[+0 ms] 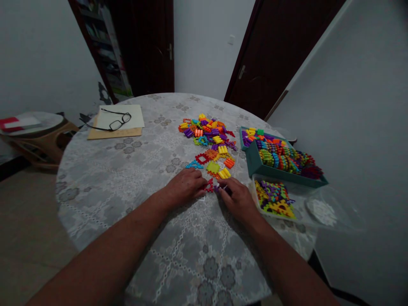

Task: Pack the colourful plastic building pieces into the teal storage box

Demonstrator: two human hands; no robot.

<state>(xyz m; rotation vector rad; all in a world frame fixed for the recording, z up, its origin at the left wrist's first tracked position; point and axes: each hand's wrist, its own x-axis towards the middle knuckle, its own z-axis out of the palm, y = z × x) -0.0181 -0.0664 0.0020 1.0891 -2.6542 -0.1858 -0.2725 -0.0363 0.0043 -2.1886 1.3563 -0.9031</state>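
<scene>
Red piece [209, 185], between fingertips [204, 183] (touching left hand [186, 185])

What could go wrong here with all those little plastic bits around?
The clear tray sits close to the right edge of the table; a nudge from the right hand might tip it off. The loose pile lies just beyond the left hand and the red piece, so a careless sweep could scatter pieces.

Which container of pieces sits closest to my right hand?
The clear tray holding yellow and purple pieces, just beside your right hand; the teal box sits farther back.
</scene>
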